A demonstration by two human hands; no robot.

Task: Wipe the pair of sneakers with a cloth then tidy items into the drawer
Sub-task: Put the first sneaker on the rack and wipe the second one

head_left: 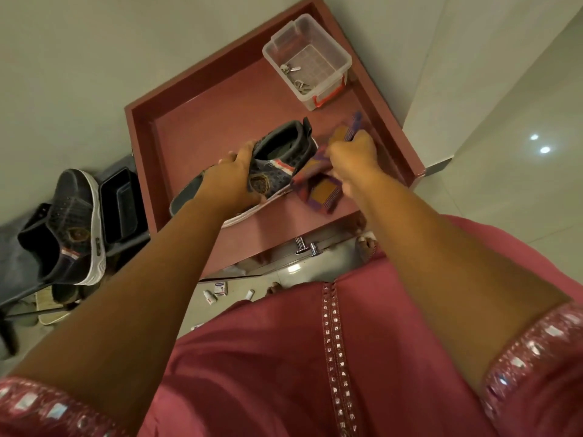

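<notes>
A dark sneaker with a white sole lies inside the open red drawer. My left hand grips its upper near the tongue. My right hand is closed on a purple and orange patterned cloth, which touches the sneaker's side by the heel. The second dark sneaker rests on a dark stool at the left, outside the drawer.
A clear plastic box with red clips holds keys at the drawer's far corner. A black tray sits beside the second sneaker. Small bottles and a box lie on the tiled floor below. A white wall stands to the right.
</notes>
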